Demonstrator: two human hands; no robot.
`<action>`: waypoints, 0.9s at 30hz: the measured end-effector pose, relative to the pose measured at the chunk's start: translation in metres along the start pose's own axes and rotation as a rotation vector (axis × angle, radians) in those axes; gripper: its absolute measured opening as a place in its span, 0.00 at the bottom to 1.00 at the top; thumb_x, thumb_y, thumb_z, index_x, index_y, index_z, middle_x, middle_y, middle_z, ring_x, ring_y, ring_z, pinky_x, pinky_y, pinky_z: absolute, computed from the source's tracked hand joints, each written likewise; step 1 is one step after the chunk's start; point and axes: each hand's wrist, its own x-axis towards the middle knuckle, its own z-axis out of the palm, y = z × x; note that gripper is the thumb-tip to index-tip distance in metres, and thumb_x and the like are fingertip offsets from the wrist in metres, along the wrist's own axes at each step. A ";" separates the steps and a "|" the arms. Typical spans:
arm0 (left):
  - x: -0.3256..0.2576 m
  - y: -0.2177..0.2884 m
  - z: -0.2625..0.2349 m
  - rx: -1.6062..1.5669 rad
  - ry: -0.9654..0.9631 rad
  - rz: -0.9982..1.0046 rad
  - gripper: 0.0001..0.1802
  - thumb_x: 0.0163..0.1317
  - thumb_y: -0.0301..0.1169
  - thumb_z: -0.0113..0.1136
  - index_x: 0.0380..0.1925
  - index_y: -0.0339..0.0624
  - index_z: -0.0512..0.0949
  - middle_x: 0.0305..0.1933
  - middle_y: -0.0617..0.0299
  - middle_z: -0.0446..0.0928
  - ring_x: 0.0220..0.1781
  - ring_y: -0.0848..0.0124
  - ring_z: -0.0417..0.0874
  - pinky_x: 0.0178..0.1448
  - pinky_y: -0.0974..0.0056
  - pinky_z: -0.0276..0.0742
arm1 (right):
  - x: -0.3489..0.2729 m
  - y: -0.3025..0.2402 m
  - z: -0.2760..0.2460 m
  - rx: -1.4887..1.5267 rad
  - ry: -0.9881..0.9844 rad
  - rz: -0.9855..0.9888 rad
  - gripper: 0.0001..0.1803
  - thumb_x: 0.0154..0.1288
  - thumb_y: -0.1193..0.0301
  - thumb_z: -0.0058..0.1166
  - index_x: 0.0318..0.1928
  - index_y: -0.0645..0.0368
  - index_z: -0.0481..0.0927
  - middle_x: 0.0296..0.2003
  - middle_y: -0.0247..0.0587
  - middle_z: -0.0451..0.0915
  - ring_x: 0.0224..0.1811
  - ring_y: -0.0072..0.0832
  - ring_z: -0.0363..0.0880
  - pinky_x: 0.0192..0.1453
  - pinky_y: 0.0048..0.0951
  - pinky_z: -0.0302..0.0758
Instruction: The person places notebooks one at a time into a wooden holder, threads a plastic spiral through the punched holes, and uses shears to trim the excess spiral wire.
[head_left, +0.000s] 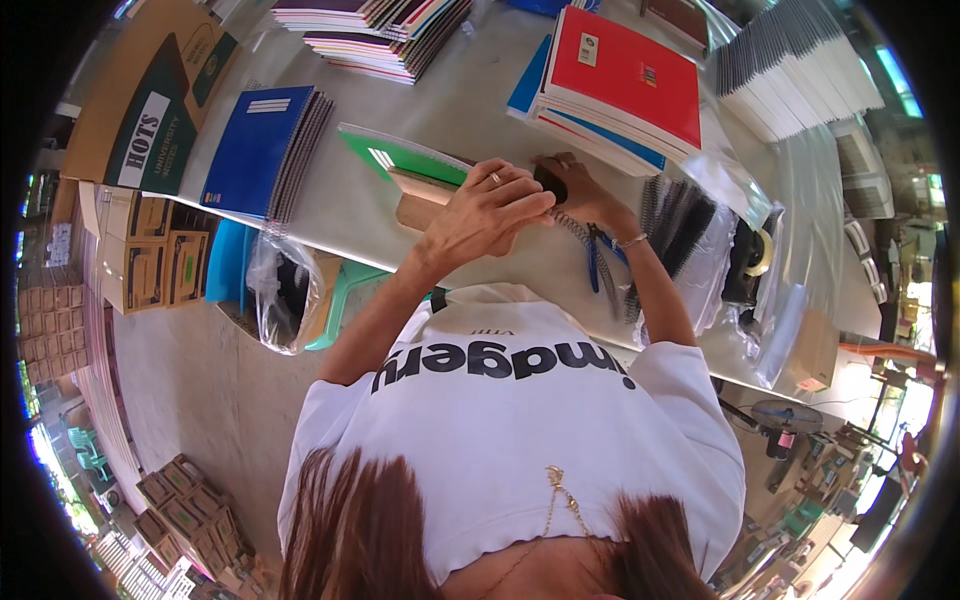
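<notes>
A green-covered notebook [395, 155] lies on the grey table [450, 100], partly over a brown cardboard block [420, 200]. My left hand [490, 208], with a ring on one finger, is curled over the notebook's near end, its fingertips pinching the top of a black spiral coil [578, 230]. The coil trails down toward my body. Just beyond it, my right hand [580, 190], with a bracelet at the wrist, grips a small dark piece [550, 182] at that same end. What the dark piece is cannot be made out. Blue-handled pliers [600, 265] lie by my right forearm.
A bundle of black coils [680, 215] in clear plastic and a tape roll [758, 250] lie at right. Notebook stacks surround the hands: blue [262, 150], red and blue [620, 80], mixed [380, 35], white [790, 70]. Cardboard boxes [150, 95], a plastic bag [285, 295] and a green stool [345, 290] are at left.
</notes>
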 end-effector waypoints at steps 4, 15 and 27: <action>-0.001 0.001 -0.001 0.029 0.022 0.004 0.15 0.56 0.38 0.63 0.43 0.50 0.76 0.44 0.67 0.78 0.52 0.67 0.78 0.63 0.54 0.65 | -0.016 -0.034 -0.040 0.798 0.072 0.157 0.37 0.61 0.57 0.62 0.68 0.55 0.66 0.59 0.44 0.72 0.61 0.33 0.69 0.63 0.33 0.69; -0.008 0.020 -0.008 0.315 0.352 -0.457 0.25 0.43 0.51 0.75 0.35 0.49 0.78 0.60 0.65 0.68 0.69 0.55 0.62 0.71 0.30 0.38 | -0.036 -0.079 -0.102 1.180 0.012 -0.234 0.27 0.63 0.55 0.61 0.55 0.62 0.77 0.55 0.40 0.75 0.55 0.27 0.73 0.54 0.28 0.72; -0.009 0.002 -0.019 0.147 0.266 -0.407 0.23 0.32 0.35 0.79 0.29 0.46 0.77 0.38 0.62 0.74 0.52 0.56 0.70 0.59 0.51 0.63 | -0.038 -0.127 -0.112 0.759 0.018 -0.041 0.18 0.58 0.65 0.67 0.46 0.61 0.82 0.41 0.33 0.80 0.45 0.22 0.77 0.51 0.25 0.74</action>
